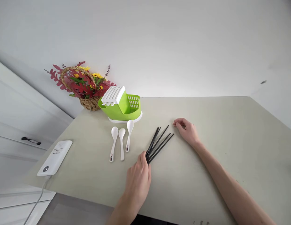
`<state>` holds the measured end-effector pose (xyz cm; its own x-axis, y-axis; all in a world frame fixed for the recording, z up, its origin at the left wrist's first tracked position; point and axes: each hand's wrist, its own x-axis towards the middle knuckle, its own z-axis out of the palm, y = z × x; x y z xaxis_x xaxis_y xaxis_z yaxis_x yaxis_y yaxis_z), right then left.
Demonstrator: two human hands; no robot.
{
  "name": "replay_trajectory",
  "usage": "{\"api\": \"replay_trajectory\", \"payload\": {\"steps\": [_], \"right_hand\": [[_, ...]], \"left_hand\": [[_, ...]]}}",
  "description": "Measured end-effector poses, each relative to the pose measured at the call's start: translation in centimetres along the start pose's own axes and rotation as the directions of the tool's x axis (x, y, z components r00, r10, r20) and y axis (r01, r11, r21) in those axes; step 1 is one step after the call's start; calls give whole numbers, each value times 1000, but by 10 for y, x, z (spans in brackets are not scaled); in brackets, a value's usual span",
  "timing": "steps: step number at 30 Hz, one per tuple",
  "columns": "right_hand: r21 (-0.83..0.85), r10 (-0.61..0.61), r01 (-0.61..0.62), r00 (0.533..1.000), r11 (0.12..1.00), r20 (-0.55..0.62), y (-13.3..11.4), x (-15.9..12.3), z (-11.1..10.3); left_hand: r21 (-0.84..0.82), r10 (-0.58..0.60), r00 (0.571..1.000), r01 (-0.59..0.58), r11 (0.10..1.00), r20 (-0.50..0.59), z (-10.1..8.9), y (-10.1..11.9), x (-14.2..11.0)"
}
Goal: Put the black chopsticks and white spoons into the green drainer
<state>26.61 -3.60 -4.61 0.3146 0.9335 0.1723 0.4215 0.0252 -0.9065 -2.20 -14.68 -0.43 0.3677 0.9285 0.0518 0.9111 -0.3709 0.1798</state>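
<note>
My left hand is closed around several black chopsticks, near the front of the table. Their thin ends fan out, pointing up and to the right. On the table to the right of those ends rests my right hand, its fingers curled together and nothing visible in them. Left of the chopsticks lie three white spoons: a left spoon, a middle spoon and a right spoon. Just behind them stands a green cutlery holder with a white slotted top and a white base.
A wicker basket of red and yellow flowers stands behind the holder, against the wall. At the left edge of the table lies a white power bank, its cable hanging off the edge. White drawers adjoin the left side.
</note>
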Motion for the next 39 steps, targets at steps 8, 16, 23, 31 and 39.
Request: {"api": "replay_trajectory", "payload": {"steps": [8,16,23,31,39], "right_hand": [[3,2,-2,1000,1000,-2,-3,0,-1],[1,-5,5,1000,1000,-7,-1,-1,0],[3,-3,3,1000,1000,-7,-2,-1,0],[-7,-6,6,1000,1000,-8,0,0,0],[-13,-1,1,1000,1000,-2,-2,-2,-1]], "left_hand": [[-10,47,995,-48,999,-92,-4,7,1],[-83,76,980,-93,992,-186,-12,-5,-6],[-65,15,932,-42,997,-363,-20,-26,-1],[-102,-277,907,258,961,-316,-21,-80,2],[-348,-372,908,290,891,-195,-28,-127,-13]]}}
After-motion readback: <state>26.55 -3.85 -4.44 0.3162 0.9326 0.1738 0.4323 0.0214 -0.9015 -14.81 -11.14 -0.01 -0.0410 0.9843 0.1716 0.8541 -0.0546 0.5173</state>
